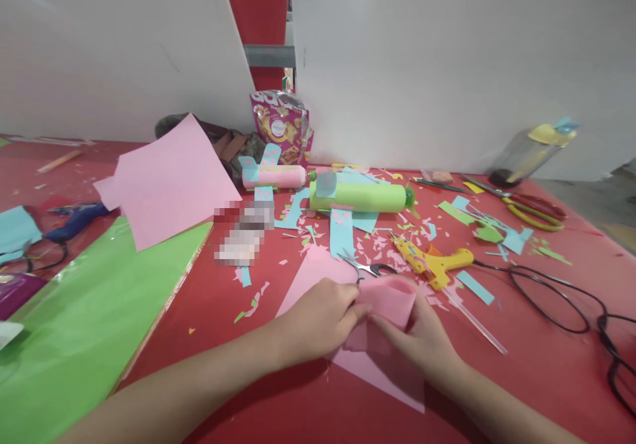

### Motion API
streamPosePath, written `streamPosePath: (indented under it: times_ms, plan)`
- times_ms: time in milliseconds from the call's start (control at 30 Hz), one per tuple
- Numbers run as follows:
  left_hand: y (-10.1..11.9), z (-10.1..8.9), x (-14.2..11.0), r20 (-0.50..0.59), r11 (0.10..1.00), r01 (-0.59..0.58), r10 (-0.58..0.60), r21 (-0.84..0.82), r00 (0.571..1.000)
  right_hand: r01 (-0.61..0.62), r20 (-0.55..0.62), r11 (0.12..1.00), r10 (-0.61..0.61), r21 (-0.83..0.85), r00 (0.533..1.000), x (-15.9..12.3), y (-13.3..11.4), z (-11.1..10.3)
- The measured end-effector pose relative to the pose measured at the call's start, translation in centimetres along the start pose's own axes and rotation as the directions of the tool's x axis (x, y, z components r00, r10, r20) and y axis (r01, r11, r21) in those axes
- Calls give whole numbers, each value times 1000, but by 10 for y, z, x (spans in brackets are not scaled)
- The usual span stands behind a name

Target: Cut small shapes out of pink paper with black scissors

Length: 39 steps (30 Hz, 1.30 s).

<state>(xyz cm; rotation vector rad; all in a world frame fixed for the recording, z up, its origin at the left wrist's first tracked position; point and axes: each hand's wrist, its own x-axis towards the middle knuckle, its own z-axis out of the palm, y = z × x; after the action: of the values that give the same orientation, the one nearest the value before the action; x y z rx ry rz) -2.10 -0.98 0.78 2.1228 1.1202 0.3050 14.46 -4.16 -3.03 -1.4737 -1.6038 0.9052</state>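
Pink paper (pixel 390 303) (held crosswise) curls toward right hand (pixel 428 341).

A red table (pixel 278 391) bears scissors (pixel 366 268); a yellow glue gun (pixel 434 258); pink paper (pixel 318 268).

purple object (pixel 18 293) cropped at left; pixelated item (pixel 244 233) unclear.

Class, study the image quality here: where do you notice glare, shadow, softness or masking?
Head view: a pale glare streak crosses the left white panel; sheen shows on the green sheet; soft shadows darken the red table near the left forearm and right forearm; small print on the snack bag looks soft; a pixelated patch masks detail.
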Motion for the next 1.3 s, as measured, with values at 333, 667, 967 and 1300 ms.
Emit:
streamPosePath:
  times_ms: [333,667,967,1300]
  plan:
    - [1,-2,-1,27,999,27,-26,-27,999,-63,-81,997,66,35,995,0,2,-1]
    - [5,-2,-1,93,1000,-3,3,-3,996,-61,-92,998,59,-21,994,0,2,-2]
    - [1,-4,1,-96,997,71,-72,-17,993,-54,-30,982,60,179,998,2,3,-1]
    - [0,-11,4,-219,957,107,-170,-271,961,-82,-34,980,89,183,995,6,-9,-1]
